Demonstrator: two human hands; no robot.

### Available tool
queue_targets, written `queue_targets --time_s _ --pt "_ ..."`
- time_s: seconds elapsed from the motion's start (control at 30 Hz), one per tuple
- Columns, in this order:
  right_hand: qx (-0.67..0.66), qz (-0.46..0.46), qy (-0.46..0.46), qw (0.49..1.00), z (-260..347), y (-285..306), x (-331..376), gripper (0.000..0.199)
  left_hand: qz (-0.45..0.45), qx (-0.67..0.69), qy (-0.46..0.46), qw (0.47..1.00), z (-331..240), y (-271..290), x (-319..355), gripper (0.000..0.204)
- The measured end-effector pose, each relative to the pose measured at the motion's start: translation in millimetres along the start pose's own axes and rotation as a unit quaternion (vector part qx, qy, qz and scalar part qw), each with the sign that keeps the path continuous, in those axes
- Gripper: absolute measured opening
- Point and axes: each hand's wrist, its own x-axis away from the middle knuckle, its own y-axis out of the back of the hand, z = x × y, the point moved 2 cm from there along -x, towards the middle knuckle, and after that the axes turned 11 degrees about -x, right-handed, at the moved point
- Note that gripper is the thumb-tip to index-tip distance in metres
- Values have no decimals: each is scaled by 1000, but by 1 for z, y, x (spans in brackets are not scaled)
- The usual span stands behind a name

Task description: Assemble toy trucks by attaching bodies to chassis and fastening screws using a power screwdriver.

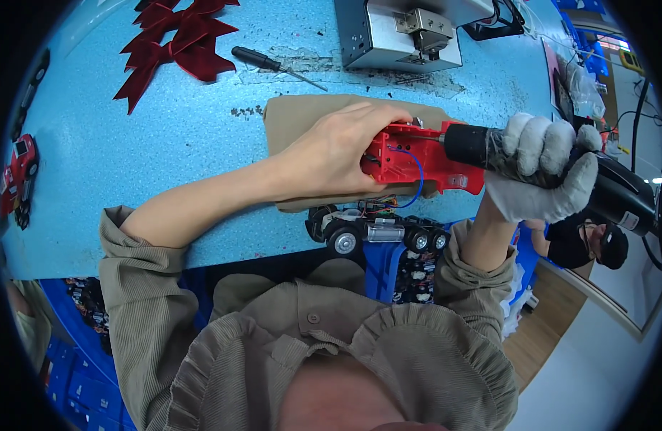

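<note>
My bare left hand (337,149) is wrapped round the left end of a red plastic toy truck body (439,167), its hollow inside facing up. The body rests on a folded tan cloth (289,122). In my right hand (543,169), which wears a white glove, is a black electric screwdriver (469,144). It lies nearly level, and its bit reaches into the body from the right; whether it sits on a screw, I cannot tell. A blue wire (422,176) loops from the body to a black toy truck chassis (383,230) at the table's near edge.
A hand screwdriver (263,59) lies beyond the cloth, beside dark red velvet bows (191,50). At the back stands a metal machine (399,43). Red toy vehicles (21,169) are at the far left. Blue bins (378,269) of parts sit below the edge. Another person (586,243) is at right.
</note>
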Motion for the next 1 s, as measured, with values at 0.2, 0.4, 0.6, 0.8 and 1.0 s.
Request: queue_targets --time_s 0.2,0.4,0.6,0.8,1.0 --pt "-2 18 -5 1000 -3 -3 2 20 -12 -7 -8 1000 2 -1 1 64" --pt "42 21 -5 999 -12 -20 -3 18 -21 12 4 1000 7 -1 -1 61" --pt "117 37 29 992 -17 -33 8 18 -27 -20 3 999 -1 11 -2 58" --pt "151 -55 23 987 1 -39 27 10 -50 -15 -21 998 0 -2 9 58" --pt "382 -162 119 902 102 26 9 17 -45 3 -19 999 -12 -4 2 65"
